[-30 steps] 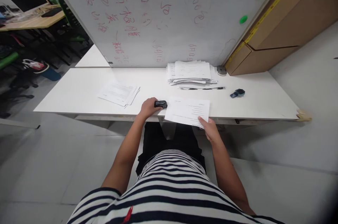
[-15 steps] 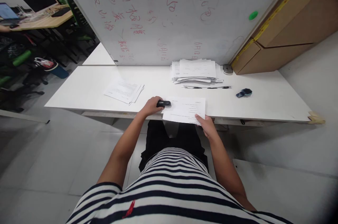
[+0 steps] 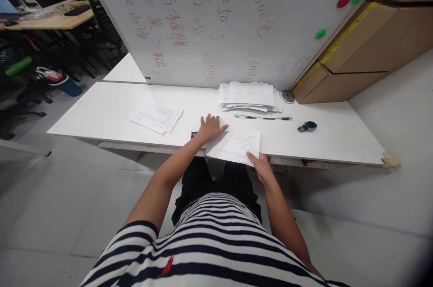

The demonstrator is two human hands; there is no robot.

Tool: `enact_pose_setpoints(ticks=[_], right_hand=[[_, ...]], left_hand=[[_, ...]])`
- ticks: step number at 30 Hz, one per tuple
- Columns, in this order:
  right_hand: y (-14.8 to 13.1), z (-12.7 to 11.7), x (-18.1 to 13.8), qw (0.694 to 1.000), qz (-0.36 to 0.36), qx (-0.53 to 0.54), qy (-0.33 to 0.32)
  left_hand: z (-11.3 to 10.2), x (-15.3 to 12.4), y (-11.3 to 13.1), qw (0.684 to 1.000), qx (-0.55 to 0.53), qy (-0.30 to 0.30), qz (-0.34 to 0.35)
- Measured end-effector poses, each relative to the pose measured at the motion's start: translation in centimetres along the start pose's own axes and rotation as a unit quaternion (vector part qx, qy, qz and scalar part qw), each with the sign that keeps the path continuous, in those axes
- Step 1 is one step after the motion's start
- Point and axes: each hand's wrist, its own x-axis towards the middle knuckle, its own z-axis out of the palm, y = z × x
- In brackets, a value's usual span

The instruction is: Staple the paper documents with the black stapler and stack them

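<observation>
A printed sheet of paper (image 3: 235, 145) lies over the table's front edge, its near side sticking out past it. My right hand (image 3: 262, 165) pinches its near right corner, thumb on top and fingers underneath. My left hand (image 3: 211, 128) is spread, palm down, at the sheet's far left corner, thumb reaching along the far edge. Just left of that wrist, the end of a black stapler (image 3: 194, 134) shows on the table; the rest is hidden behind the hand and forearm.
A thick paper stack (image 3: 250, 95) stands against the whiteboard (image 3: 189, 21). A few loose sheets (image 3: 155, 118) lie left. Right of the stack are a pen (image 3: 264, 117), a dark wristwatch (image 3: 307, 126), a small grey device (image 3: 288, 96) and cardboard boxes (image 3: 358, 48).
My left hand has let go of the stapler, moved right and spread its fingers at the sheet's corner. The stapler sits further left. My right hand keeps its hold on the sheet.
</observation>
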Motion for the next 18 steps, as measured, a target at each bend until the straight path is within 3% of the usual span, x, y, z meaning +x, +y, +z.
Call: enact_pose_setpoints(ticks=[7, 10, 14, 16, 18], right_hand=[[0.1, -0.3, 0.3, 1.000, 0.001, -0.018, -0.001], [0.4, -0.1, 0.6, 1.000, -0.003, -0.009, 0.006], [0.6, 0.2, 0.6, 1.000, -0.008, -0.009, 0.010], [0.6, 0.1, 0.4, 1.000, -0.008, -0.018, 0.014], [0.7, 0.1, 0.2, 1.000, -0.008, -0.021, 0.021]], left_hand=[[2.1, 0.2, -0.2, 0.995, 0.070, 0.011, 0.068], [2.2, 0.5, -0.1, 0.993, 0.089, 0.015, 0.074], [1.3, 0.4, 0.0, 0.998, 0.033, 0.027, 0.055], [0.2, -0.3, -0.1, 0.995, -0.010, 0.076, 0.061], [-1.0, -1.6, -0.2, 0.984, -0.035, 0.162, 0.071]])
